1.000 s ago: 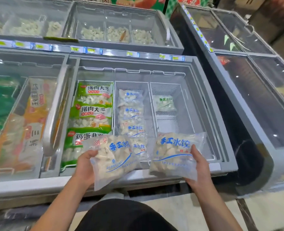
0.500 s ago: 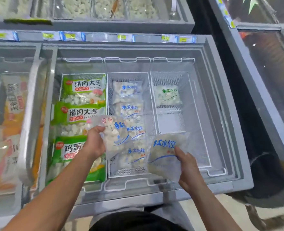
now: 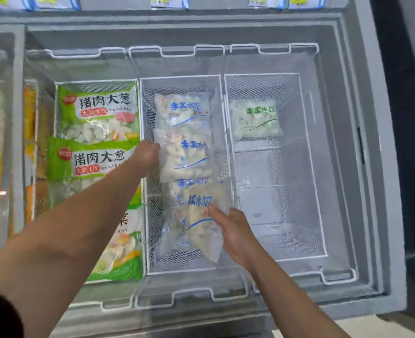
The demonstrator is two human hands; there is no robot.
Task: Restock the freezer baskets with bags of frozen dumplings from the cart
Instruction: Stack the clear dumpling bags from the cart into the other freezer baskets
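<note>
My left hand (image 3: 146, 156) grips the left edge of a clear dumpling bag with blue lettering (image 3: 185, 156), which lies over the stack in the middle wire basket (image 3: 146, 215). My right hand (image 3: 235, 231) holds a second blue-lettered bag (image 3: 205, 223), tilted on edge against that basket's right wall near its front. Another blue-lettered bag (image 3: 182, 111) lies at the basket's back, and more show beneath the two held bags.
The left basket holds green dumpling bags (image 3: 96, 113). The right basket (image 3: 308, 167) holds one clear bag with green lettering (image 3: 255, 120) at its back. The grey freezer rim (image 3: 367, 142) surrounds the baskets. Price tags (image 3: 168, 1) line the far edge.
Both hands have gone forward and down from the freezer's front into the middle basket with their bags. The view has closed in on the baskets.
</note>
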